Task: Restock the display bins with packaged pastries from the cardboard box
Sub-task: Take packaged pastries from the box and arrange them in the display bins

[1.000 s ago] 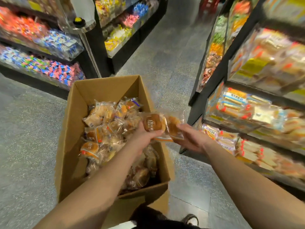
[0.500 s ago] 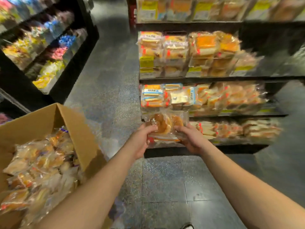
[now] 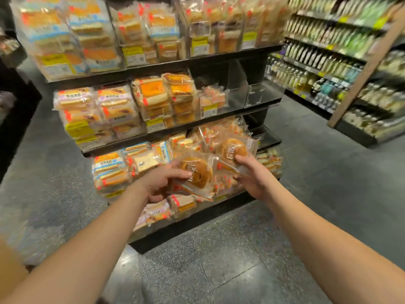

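Now separated: 2 round, glossy-wrapped pastries, 1 per hand.

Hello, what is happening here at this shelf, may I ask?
A person is restocking a snack display. The left hand grips one wrapped round pastry, and the right hand grips a second wrapped pastry. Both are held in front of the lower display bins, not yet placed. One clear bin on the middle shelf looks empty.
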`<move>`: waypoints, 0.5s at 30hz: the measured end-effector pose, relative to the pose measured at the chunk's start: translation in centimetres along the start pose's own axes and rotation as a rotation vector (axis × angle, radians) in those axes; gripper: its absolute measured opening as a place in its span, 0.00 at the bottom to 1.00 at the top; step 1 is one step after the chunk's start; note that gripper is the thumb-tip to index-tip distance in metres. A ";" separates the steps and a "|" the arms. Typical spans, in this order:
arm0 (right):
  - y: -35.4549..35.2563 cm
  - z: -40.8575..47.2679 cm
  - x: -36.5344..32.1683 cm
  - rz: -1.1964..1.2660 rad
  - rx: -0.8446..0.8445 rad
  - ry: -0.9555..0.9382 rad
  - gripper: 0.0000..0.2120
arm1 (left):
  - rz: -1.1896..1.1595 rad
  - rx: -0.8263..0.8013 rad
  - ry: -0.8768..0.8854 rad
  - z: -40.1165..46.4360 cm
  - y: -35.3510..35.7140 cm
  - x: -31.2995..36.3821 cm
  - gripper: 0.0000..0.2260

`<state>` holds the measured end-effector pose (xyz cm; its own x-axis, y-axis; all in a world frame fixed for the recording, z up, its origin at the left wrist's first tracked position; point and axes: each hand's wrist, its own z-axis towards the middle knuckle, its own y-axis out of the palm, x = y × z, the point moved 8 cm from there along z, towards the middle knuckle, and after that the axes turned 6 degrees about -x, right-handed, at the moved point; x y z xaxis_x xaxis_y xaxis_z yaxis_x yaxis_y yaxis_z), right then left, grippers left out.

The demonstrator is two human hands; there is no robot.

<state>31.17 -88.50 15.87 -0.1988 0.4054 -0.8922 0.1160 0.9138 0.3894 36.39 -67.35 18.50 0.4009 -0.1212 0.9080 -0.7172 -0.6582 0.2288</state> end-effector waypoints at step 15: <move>-8.4 10.4 -7.3 0.128 -0.066 -0.156 0.29 | 0.678 -0.178 0.057 17.7 1.1 9.5 0.30</move>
<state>41.76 -99.43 16.70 -0.0330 0.5144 -0.8569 0.0656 0.8567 0.5117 49.56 -82.39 21.19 -0.1945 -0.4193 0.8868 -0.8830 -0.3189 -0.3444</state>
